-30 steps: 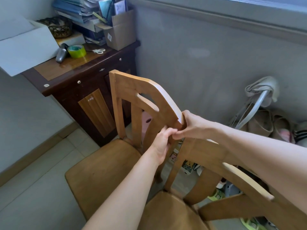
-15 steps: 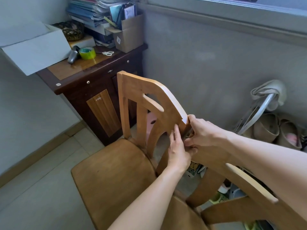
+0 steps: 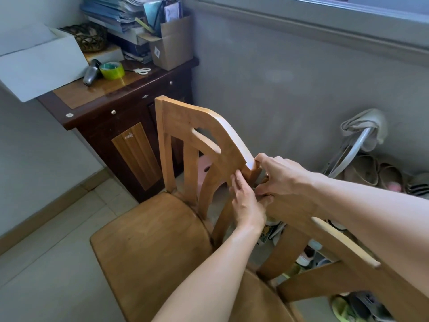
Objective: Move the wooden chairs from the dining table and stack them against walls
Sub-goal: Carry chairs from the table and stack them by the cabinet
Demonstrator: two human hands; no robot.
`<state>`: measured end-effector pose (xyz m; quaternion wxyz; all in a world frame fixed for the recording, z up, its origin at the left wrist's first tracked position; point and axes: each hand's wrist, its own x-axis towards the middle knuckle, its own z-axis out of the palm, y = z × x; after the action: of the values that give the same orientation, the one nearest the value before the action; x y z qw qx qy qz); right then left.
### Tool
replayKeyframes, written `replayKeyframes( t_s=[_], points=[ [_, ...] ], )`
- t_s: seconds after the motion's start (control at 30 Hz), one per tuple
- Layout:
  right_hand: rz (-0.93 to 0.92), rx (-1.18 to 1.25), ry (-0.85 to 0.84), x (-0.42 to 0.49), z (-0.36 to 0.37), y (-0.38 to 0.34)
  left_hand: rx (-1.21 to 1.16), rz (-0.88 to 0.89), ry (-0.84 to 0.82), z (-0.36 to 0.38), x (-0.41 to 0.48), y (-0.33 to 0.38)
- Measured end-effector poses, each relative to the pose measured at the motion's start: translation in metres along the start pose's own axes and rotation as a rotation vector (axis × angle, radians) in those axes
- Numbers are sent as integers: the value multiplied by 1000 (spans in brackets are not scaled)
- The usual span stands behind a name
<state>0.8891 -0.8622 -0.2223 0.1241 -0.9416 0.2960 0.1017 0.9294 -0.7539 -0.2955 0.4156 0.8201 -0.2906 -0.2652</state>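
Observation:
Two wooden chairs stand side by side before the grey wall. The left chair (image 3: 148,242) shows its seat and its curved backrest, which rises to the middle of the view. The right chair (image 3: 325,254) is closer to me, with its backrest running to the lower right. Both hands meet where the two backrest corners touch. My left hand (image 3: 246,201) presses flat against the left chair's backrest corner, fingers together. My right hand (image 3: 278,177) curls over the right chair's top corner, thumb on the left chair's edge.
A dark wooden cabinet (image 3: 130,117) stands in the corner at left, with a white box, tape, scissors, books and a cardboard box on top. Shoes (image 3: 371,175) and a white rack line the wall at right. Tiled floor (image 3: 46,263) lies at lower left.
My left hand went from gripping the backrest corner to lying flat against it. The view has shifted slightly, so the cabinet and chairs sit further right and lower.

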Motion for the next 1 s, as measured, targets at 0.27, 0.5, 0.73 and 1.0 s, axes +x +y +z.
replayKeyframes(
  t_s=[0.27, 0.5, 0.73, 1.0],
  points=[
    [114, -2, -36, 4, 5, -8, 139, -2, -36, -3, -4, 8],
    [153, 26, 39, -14, 18, -17, 156, -34, -149, -28, -6, 10],
    [81, 141, 206, -49, 12, -18, -203, -194, -99, -42, -31, 17],
    [-25, 451, 314, -112, 4, -23, -505, -331, 27, -42, -96, 14]
  ],
)
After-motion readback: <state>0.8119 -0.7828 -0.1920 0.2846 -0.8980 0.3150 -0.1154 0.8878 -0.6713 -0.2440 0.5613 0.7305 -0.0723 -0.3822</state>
